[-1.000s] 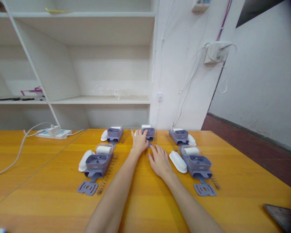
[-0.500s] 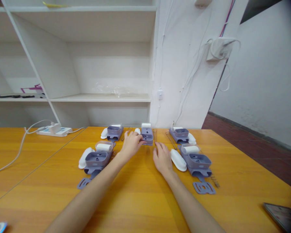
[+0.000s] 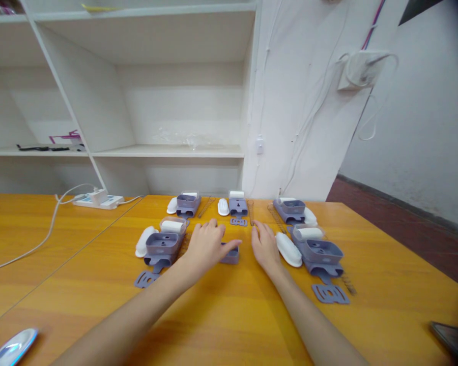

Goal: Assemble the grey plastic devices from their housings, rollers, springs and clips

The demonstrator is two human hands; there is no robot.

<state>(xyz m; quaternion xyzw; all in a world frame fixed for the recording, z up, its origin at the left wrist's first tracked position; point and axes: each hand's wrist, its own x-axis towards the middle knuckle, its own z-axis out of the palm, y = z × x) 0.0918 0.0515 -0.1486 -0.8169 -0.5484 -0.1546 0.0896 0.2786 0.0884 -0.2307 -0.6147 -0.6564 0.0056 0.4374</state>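
Note:
My left hand (image 3: 207,245) is in the middle of the table, its thumb across the rim of a small grey-purple open box (image 3: 231,255). The hand hides the box's left part, and its fingers are partly bent around it. To the right, my right hand (image 3: 265,246) rests on the wood with fingers stretched forward, holding nothing visible. Just beyond the hands are a grey-purple base (image 3: 238,206) with a white roller-like cylinder (image 3: 236,194), a slotted flat plate (image 3: 238,221), a white oval piece (image 3: 223,207) and a coil spring (image 3: 251,211).
Similar grey-purple sets stand at left front (image 3: 162,246), left back (image 3: 188,204), right front (image 3: 322,254) and right back (image 3: 290,209). A white power strip (image 3: 99,199) lies at left. A dark phone-like slab (image 3: 452,338) sits lower right. White shelving (image 3: 168,151) rises behind.
My left hand has come nearer with the small grey-purple box, away from its base. The slotted plate in front of that base now shows. My right hand stays nearly in place; the view shifts slightly.

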